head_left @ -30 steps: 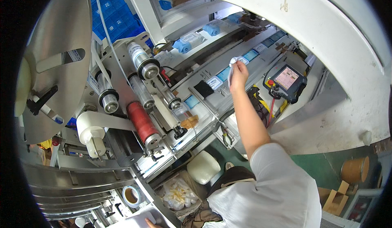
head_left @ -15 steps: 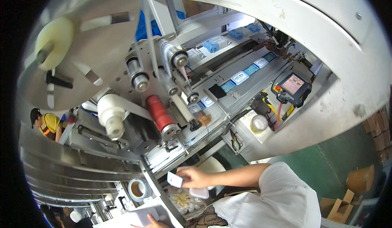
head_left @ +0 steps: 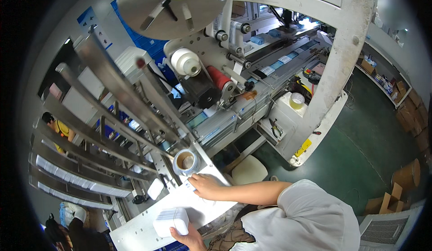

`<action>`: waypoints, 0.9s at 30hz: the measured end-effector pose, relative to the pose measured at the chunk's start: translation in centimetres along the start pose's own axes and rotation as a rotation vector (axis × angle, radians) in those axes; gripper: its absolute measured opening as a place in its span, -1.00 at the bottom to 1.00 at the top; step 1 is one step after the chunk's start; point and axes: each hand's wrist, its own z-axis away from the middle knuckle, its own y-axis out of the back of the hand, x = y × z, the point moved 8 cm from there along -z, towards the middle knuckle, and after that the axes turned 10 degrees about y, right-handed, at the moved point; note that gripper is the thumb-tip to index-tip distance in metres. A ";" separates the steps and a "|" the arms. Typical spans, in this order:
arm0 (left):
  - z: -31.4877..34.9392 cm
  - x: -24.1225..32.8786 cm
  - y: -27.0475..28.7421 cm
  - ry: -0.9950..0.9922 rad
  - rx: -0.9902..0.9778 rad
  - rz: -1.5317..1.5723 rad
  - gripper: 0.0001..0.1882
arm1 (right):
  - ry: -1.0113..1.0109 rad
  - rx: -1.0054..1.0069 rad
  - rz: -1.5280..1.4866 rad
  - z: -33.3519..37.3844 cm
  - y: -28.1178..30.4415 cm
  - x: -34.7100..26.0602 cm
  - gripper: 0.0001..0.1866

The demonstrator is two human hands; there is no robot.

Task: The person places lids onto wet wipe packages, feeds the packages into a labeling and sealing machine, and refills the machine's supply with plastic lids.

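Observation:
My left hand [head_left: 190, 238], low in the view, grips the side of a stack of white rounded-corner plastic lids [head_left: 173, 221]. The stack stands on a white tabletop [head_left: 135, 234]. Farther up, my right hand [head_left: 208, 187] reaches over the same tabletop, fingers closed on a small white-and-blue label [head_left: 189, 186], partly hidden by the fingers. Just beyond that hand sits a roll of tape [head_left: 186, 162]. A single white lid [head_left: 155, 188] shows at the table's left edge, beside the metal rails.
Curved metal rails [head_left: 117, 116] rise at left, with rows of white lids [head_left: 83, 177] in the lower ones. A machine with a red roller [head_left: 219, 77] and a conveyor [head_left: 270, 78] of blue packs stands ahead. A white stool [head_left: 249, 170] is beside the table. Another person [head_left: 60, 129] is far left.
The view has swung left and away from the conveyor. My right hand has moved from above a bin of scraps to the tabletop. My left hand now grips the lid stack in fuller view.

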 end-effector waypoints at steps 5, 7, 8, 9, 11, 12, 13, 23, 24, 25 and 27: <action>3.7 3.2 2.0 -0.060 0.006 -0.016 -0.27 | 0.117 0.143 0.140 0.2 -0.7 -1.7 -0.60; 4.3 3.1 2.7 -0.046 -0.066 0.015 -0.24 | 0.110 0.271 0.039 0.0 0.4 -1.3 -0.65; 4.8 3.8 1.4 -0.057 -0.092 0.056 -0.22 | 0.107 0.320 0.003 0.0 1.5 -1.2 -0.67; 5.1 3.8 1.3 -0.038 -0.096 0.055 -0.22 | 0.105 0.387 -0.117 0.2 2.5 -0.8 -0.69; 5.7 3.7 2.0 -0.051 -0.106 0.063 -0.23 | 0.083 0.500 -0.311 0.9 4.3 -0.3 -0.72; 6.1 3.8 2.3 -0.061 -0.102 0.071 -0.23 | 0.064 0.547 -0.385 1.4 5.1 -0.7 -0.72; 6.5 3.9 2.5 -0.057 -0.111 0.076 -0.23 | 0.047 0.625 -0.398 2.2 6.4 -1.3 -0.70; 8.5 3.7 0.9 0.031 -0.073 0.159 -0.21 | -0.191 0.963 -0.492 11.3 14.0 7.4 -0.93; 8.7 3.4 0.5 0.041 -0.058 0.167 -0.21 | -0.150 0.949 -0.423 12.0 14.5 6.5 -0.94; 8.8 3.1 0.2 0.042 -0.039 0.182 -0.22 | 0.021 0.831 -0.290 11.4 15.2 3.3 -0.93; 9.1 2.5 -0.2 0.041 0.016 0.181 -0.22 | 0.321 0.519 -0.225 11.8 12.8 -1.9 -0.87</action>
